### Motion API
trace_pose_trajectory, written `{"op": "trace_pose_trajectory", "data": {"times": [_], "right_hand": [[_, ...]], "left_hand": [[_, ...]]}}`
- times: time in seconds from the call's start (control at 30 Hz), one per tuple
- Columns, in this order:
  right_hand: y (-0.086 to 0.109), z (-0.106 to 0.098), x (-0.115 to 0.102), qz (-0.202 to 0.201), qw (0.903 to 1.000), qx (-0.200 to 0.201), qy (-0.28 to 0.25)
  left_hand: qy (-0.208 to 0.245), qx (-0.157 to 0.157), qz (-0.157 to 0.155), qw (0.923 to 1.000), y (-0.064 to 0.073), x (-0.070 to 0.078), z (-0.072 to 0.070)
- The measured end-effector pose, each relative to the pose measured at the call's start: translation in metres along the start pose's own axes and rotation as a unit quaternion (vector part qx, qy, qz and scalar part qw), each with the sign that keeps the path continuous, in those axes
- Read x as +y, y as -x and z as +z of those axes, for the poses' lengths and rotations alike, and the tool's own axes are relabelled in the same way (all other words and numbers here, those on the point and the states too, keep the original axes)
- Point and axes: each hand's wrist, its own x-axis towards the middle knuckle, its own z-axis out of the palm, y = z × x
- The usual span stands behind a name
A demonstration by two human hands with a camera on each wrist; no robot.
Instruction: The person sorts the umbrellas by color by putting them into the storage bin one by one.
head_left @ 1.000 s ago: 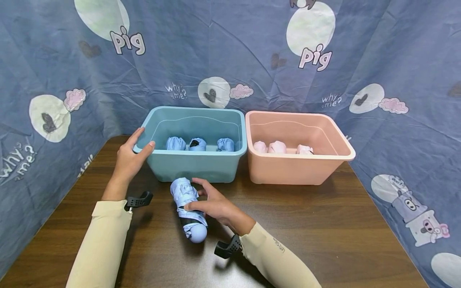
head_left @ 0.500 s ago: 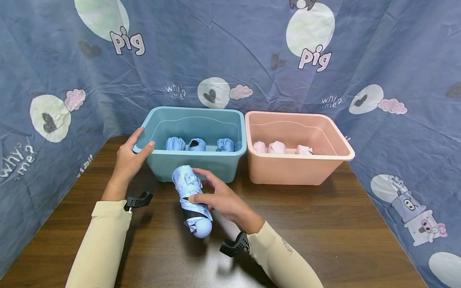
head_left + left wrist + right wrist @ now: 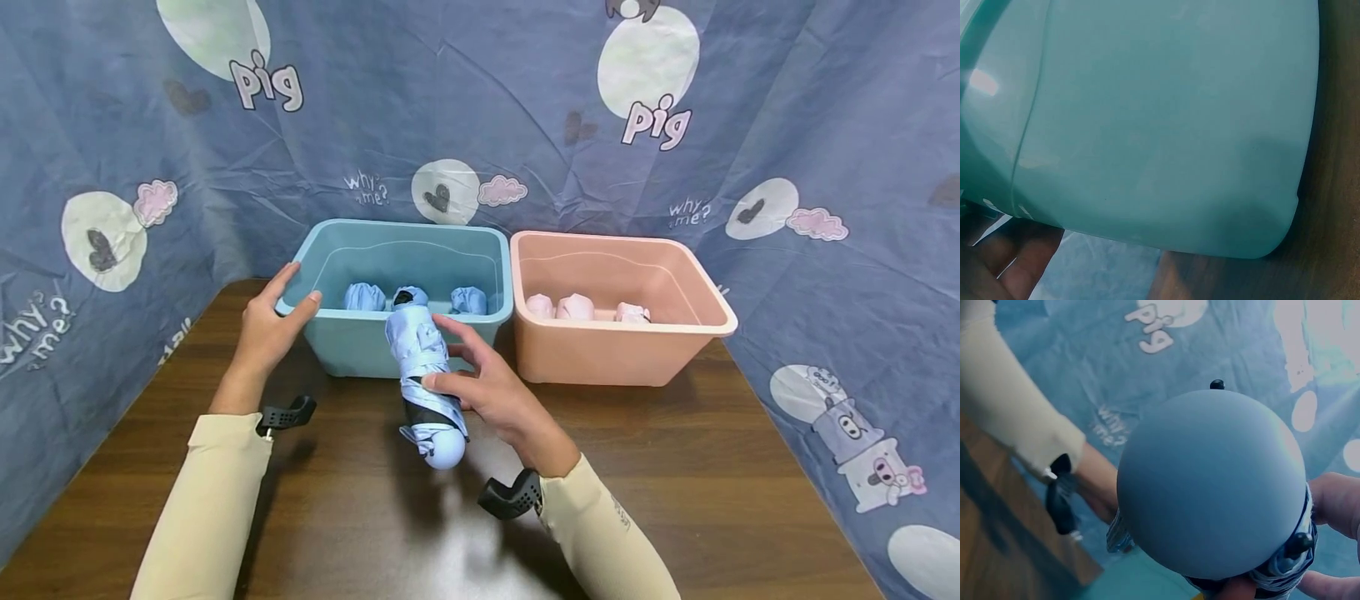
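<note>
My right hand grips a folded light blue umbrella with a black band. The umbrella is raised off the table, its far end overlapping the front rim of the blue bin in the head view. Its round handle end points back toward me and fills the right wrist view. My left hand holds the bin's left front corner, thumb and fingers spread over the rim. Inside that bin stand several rolled blue umbrellas, only their tops showing. The right hand's fingers behind the umbrella are partly hidden.
A pink bin stands right beside the blue one, with rolled pink umbrellas inside. Both are on a dark wooden table. A blue printed cloth hangs behind and along the sides.
My right hand has lifted the umbrella from the table and carried it forward and slightly right, up to the blue bin's front rim. My left hand stays on the bin's corner.
</note>
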Motion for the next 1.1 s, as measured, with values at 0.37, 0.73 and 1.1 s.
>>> {"op": "trace_pose_trajectory", "data": {"times": [0.37, 0.73, 1.1], "right_hand": [[-0.006, -0.02, -0.025, -0.057, 0.9977, 0.037, -0.008], [-0.035, -0.039, -0.055, -0.039, 0.9946, 0.078, 0.056], [-0.081, -0.047, -0.071, -0.004, 0.9919, 0.108, 0.068]], "left_hand": [[-0.001, 0.003, -0.011, 0.9999, 0.002, -0.002, -0.005], [-0.006, 0.013, -0.018, 0.9998, 0.002, -0.002, -0.004], [-0.011, 0.007, -0.013, 0.9998, 0.001, 0.001, 0.001]]}}
